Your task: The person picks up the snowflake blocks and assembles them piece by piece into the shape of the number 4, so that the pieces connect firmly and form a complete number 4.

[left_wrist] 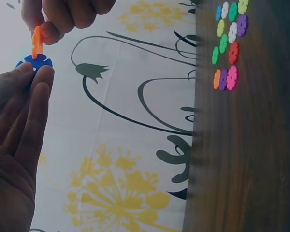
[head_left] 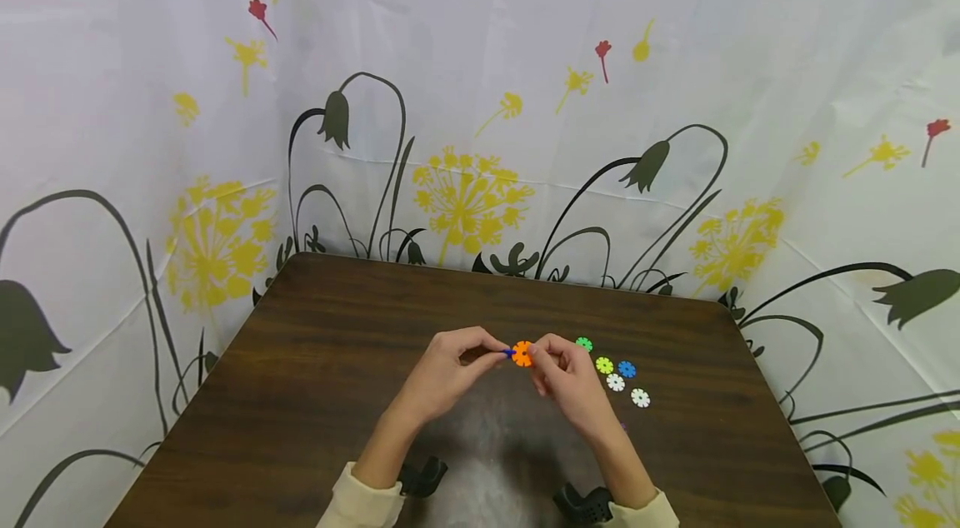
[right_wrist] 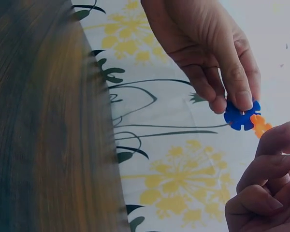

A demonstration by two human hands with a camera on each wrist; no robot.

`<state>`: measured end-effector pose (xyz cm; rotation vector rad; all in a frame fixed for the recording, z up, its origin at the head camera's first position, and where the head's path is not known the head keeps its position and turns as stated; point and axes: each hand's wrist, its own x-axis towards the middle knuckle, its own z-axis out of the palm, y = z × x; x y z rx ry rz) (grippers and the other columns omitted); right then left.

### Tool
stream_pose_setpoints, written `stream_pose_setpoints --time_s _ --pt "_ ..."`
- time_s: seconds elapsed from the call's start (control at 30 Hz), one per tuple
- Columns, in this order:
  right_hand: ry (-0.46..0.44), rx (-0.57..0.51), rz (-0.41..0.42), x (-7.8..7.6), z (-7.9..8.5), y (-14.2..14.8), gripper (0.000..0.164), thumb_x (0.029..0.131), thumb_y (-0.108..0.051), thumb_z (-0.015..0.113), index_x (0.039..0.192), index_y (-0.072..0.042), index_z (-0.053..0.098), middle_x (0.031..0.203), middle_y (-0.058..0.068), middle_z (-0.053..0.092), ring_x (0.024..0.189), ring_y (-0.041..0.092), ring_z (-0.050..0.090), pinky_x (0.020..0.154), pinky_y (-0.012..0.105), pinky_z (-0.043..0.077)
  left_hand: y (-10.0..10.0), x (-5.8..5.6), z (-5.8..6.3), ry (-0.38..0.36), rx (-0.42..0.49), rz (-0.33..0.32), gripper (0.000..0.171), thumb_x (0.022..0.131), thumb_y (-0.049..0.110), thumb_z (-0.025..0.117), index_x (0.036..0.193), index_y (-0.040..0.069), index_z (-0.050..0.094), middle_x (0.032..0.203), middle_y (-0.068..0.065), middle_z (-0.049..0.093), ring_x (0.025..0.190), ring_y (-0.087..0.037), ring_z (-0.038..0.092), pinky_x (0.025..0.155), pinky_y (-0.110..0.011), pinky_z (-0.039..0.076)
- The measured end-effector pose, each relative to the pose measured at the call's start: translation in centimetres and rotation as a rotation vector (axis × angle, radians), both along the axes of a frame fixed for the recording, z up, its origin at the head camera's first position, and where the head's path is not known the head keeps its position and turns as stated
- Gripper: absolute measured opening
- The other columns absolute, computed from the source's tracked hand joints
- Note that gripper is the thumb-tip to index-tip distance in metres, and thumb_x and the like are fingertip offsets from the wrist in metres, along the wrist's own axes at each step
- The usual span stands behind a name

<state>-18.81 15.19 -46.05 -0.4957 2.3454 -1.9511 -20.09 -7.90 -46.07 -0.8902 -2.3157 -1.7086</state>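
Note:
Above the table, my left hand (head_left: 448, 374) pinches a blue notched disc (right_wrist: 241, 116) between thumb and fingertips. My right hand (head_left: 567, 378) pinches an orange notched disc (head_left: 521, 353) by its right side. The two flat, flower-like plastic discs meet edge to edge at their slots, the orange one standing crosswise to the blue one. In the left wrist view the orange disc (left_wrist: 37, 42) rises from the top edge of the blue disc (left_wrist: 36, 64). Fingertips cover part of each piece.
Several loose notched discs lie on the dark wooden table (head_left: 337, 328), right of the hands, among them a green disc (head_left: 584, 344), a blue one (head_left: 627, 370) and a white one (head_left: 640, 398). A flower-printed curtain (head_left: 480, 78) hangs behind the table.

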Motion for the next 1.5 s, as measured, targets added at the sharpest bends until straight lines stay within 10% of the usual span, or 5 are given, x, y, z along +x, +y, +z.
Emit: stream_pose_setpoints --time_s 0.83,1.17,1.5 --pt "-0.083 0.025 -0.112 -2.9 -1.6 1.2 0.052 0.116 -0.041 0.047 0.095 0.003 0.063 0.065 0.008 0.055 0.054 0.017 0.042 0.049 0.024 0.037 0.3 -1.9 -0.3 0.024 -0.026 0.031 0.010 0.103 0.011 0.073 0.112 0.016 0.070 0.104 0.000 0.074 0.087 -0.011 0.068 0.081 -0.027 0.061" --pt "-0.089 0.540 -0.170 -5.4 -6.8 3.8 0.018 0.106 -0.026 0.070 0.107 -0.008 0.071 0.080 0.003 0.066 0.068 0.015 0.057 0.061 0.030 0.049 -1.6 -2.6 0.5 0.008 0.006 0.042 0.012 0.104 0.011 0.072 0.113 0.017 0.067 0.109 0.002 0.071 0.092 -0.013 0.070 0.088 -0.031 0.061" --pt "-0.178 0.993 -0.395 -6.6 -9.2 2.6 0.053 0.091 -0.060 0.079 0.099 -0.009 0.067 0.081 0.004 0.066 0.069 0.021 0.058 0.057 0.038 0.043 -2.8 -1.8 1.2 -0.047 -0.039 0.061 0.010 0.105 0.015 0.072 0.111 0.019 0.066 0.103 0.004 0.074 0.090 -0.012 0.072 0.085 -0.029 0.061"
